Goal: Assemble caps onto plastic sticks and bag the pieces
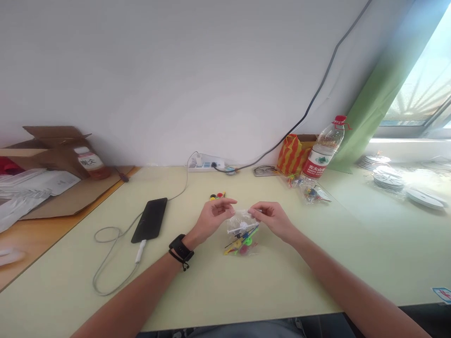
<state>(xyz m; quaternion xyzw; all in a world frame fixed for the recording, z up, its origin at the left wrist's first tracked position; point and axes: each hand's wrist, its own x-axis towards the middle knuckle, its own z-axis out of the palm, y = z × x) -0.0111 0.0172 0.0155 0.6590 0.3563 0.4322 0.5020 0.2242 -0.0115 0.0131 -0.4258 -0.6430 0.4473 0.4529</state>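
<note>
I find the fingers of the left hand pinched shut on the top left edge of a small clear bag, and the fingers of the right hand pinched shut on its top right edge. The bag hangs between the two hands near the middle of the worktop; I cannot tell whether its lower end rests on the surface. Inside it I note a white piece and small parts in yellow, green, blue and pink. A black watch sits on the left wrist. Just beyond the left hand lie a few loose coloured pieces. To the left lies a dark phone, face up, with a white cable plugged into its near end. At the far edge, against the wall, I record a white power strip, a pair of glasses, a red and yellow striped pouch and a water bottle with a red cap. A second clear bag of parts lies beside the bottle. On the far left stands an open cardboard box.
</note>
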